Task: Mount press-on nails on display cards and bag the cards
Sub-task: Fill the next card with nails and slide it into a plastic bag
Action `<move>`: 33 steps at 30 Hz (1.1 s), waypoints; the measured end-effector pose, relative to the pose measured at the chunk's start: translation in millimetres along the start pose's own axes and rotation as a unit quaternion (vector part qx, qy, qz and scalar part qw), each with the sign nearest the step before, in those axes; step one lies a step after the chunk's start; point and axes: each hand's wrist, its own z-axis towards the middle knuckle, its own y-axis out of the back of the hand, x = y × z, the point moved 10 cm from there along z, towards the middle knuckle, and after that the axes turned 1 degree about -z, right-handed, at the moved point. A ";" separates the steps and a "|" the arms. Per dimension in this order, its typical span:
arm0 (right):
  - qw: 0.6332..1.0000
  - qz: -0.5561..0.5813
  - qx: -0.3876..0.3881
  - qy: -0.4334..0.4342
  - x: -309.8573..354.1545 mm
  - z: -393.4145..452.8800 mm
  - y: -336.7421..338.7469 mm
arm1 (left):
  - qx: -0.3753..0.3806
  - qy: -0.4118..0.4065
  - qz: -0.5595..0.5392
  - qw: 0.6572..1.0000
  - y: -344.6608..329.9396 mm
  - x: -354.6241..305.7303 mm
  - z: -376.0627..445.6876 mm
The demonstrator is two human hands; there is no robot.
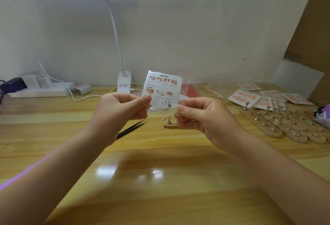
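I hold a white display card (163, 89) upright above the wooden table (160, 171), its printed instruction side facing me. It sits inside a clear plastic bag (184, 89) whose edge sticks out to the right. My left hand (123, 110) pinches the bag's lower left edge. My right hand (201, 116) pinches the lower right corner. A pile of bagged cards with pink nails (264, 97) lies at the right rear.
Black tweezers (132, 129) lie under my left hand. A small wooden nail stand (169, 124) sits below the card, with several more stands (289, 126) at the right. A desk lamp (124, 82), a power strip (41, 91) and a cardboard box (310, 28) line the back.
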 end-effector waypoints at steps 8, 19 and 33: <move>1.000 -0.004 -0.005 0.004 0.8 -0.7 0.2 | -0.014 -0.006 0.008 1.000 0.7 -0.1 -1.7; 0.999 -0.025 -0.038 0.030 6.0 -2.3 -0.2 | -0.040 0.024 -0.046 0.998 0.4 5.7 -4.1; 0.998 -0.036 -0.032 0.036 5.6 -2.9 -0.7 | -0.059 0.024 -0.107 0.992 11.9 6.1 1.9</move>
